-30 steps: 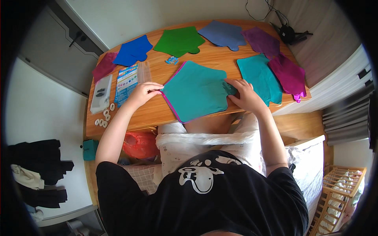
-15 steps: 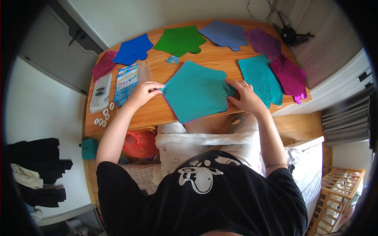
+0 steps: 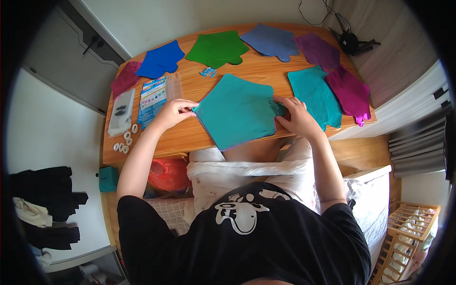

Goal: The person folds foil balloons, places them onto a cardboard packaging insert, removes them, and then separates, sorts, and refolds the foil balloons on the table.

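Note:
A flat teal foil balloon, roughly five-sided with a purple edge showing, lies across the front middle of the wooden table. At its left corner, my left hand pinches the tip between thumb and fingers. My right hand grips the crumpled part at the right edge, thumb below and fingers above. Right of that hand rests a second teal foil balloon, partly beneath a magenta foil balloon.
Along the table's far side lie blue, green, grey-blue and purple foil balloons. At left are printed sheets, clear straws, white ribbon rolls and a clear bag.
The balloon's left corner has shifted slightly left and down with my left hand's fingers. Less purple edge shows along its lower left side. My right hand stays nearly in place.

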A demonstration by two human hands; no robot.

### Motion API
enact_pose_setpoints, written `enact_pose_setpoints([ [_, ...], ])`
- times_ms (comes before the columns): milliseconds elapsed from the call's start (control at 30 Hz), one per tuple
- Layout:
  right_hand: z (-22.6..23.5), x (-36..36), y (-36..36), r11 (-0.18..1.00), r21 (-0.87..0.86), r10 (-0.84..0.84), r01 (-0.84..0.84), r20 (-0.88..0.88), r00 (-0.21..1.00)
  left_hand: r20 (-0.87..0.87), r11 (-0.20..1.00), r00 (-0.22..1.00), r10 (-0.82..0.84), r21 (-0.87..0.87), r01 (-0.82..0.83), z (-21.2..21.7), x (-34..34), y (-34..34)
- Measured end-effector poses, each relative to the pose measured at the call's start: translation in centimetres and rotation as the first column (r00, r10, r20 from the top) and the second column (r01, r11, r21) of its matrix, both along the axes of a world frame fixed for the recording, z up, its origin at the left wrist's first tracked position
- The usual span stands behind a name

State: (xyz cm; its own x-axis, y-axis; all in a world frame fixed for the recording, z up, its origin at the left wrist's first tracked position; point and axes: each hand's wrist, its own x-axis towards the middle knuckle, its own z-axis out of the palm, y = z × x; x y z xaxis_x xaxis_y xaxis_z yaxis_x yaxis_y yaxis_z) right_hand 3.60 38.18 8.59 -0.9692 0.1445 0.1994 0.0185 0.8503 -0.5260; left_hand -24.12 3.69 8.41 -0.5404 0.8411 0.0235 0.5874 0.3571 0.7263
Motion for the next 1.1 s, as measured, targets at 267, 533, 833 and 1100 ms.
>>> enact_pose_setpoints([
  [267, -0.3, -0.2, 0.1, 0.999, -0.044, 0.007, -0.010, -0.052, 0.999, -0.020, 1.000, 1.000, -0.017, 0.011, 0.017, 0.6, 0.3, 0.4],
  [533, 0.2, -0.1, -0.2, 1.000, -0.022, 0.005, -0.005, -0.027, 1.000, 0.055, 0.998, 0.998, -0.023, 0.052, 0.020, -0.3, -0.4, -0.1],
  [833, -0.1, 0.1, -0.1, 0.999, -0.044, 0.016, -0.017, -0.036, 0.999, 0.073, 0.998, 0.996, -0.057, 0.005, 0.057, 0.2, -0.2, -0.4],
  [1100, 0.0, 0.1, 0.0, 0.999, -0.035, 0.019, -0.020, -0.038, 0.999, -0.168, 0.993, 0.980, -0.108, 0.027, 0.115, 0.2, 0.1, -0.6],
])
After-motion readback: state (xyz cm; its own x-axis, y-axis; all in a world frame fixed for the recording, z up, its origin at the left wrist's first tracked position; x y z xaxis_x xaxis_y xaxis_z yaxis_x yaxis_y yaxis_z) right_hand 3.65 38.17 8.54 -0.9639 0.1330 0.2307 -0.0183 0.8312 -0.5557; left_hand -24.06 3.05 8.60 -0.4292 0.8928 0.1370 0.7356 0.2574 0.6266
